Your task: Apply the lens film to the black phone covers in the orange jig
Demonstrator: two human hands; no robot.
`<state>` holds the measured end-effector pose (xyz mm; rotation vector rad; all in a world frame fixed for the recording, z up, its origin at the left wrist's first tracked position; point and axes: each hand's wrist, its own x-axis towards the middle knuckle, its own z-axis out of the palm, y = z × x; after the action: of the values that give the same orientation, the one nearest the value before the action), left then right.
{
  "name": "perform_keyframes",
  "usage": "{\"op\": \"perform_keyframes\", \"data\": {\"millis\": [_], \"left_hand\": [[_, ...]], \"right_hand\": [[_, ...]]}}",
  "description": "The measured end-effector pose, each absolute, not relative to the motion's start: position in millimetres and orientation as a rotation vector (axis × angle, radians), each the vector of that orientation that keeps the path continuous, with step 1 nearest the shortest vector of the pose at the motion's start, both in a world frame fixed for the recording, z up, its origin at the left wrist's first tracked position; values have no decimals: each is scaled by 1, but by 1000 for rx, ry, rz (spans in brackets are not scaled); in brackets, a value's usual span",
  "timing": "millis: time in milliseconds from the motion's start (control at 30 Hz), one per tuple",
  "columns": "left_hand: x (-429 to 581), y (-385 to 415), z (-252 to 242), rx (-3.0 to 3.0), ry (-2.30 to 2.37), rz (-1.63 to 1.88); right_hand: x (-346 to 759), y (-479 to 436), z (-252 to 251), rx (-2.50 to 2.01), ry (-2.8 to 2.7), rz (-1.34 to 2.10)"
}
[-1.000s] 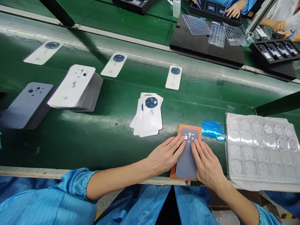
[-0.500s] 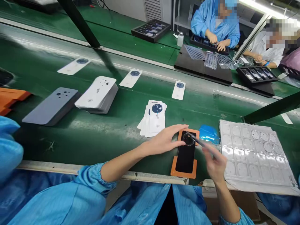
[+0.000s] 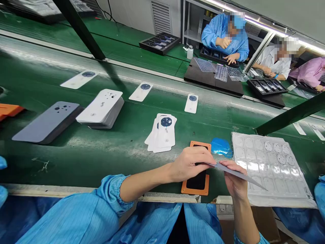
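My right hand (image 3: pixel 236 179) grips a thin grey phone back panel (image 3: pixel 240 174), tilted nearly edge-on, with its far end sloping down to the right. The fingers of my left hand (image 3: pixel 190 163) are pinched on the panel's left end. Under my hands lies an orange frame (image 3: pixel 195 190) with a black slab (image 3: pixel 196 181) in it; my left hand hides its middle. Just beyond sits a blue shiny pad (image 3: pixel 221 147). To the right, a clear plastic tray (image 3: pixel 266 171) holds several round lens pieces in its pockets.
White phone-shaped cards (image 3: pixel 166 134) lie fanned at the centre, with single cards (image 3: pixel 191 103) farther back. To the left stand a white card stack (image 3: pixel 100 108) and a grey panel stack (image 3: pixel 48 122). A green post (image 3: pixel 291 115) slants in from the right. Co-workers (image 3: pixel 225 37) sit across the bench.
My left hand has moved right, from the orange frame's edge to the grey panel's end. The panel has turned in my right hand, its free end now pointing right.
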<state>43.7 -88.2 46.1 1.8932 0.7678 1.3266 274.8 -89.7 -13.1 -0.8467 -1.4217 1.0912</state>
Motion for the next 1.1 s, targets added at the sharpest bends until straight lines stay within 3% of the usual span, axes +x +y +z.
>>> {"op": "perform_keyframes", "data": {"millis": [100, 200, 300, 400, 733, 933, 1100], "left_hand": [[42, -85, 45, 1682, 855, 1253], [42, -75, 36, 1072, 899, 1140], [42, -63, 24, 527, 748, 1020], [43, -59, 17, 346, 645, 974], [50, -65, 26, 703, 873, 1236], [48, -53, 14, 854, 924, 1170], [44, -14, 26, 881, 902, 1318]], "right_hand": [[274, -90, -12, -892, -1465, 1075], [271, -91, -3, -932, -1485, 1173], [261, -91, 13, -889, -1505, 1339], [247, -88, 27, -932, -1442, 1408], [217, -71, 22, -1140, -1256, 1273], [216, -55, -6, -1151, -1198, 1248], [208, 1, 14, -1055, -1173, 1230]]}}
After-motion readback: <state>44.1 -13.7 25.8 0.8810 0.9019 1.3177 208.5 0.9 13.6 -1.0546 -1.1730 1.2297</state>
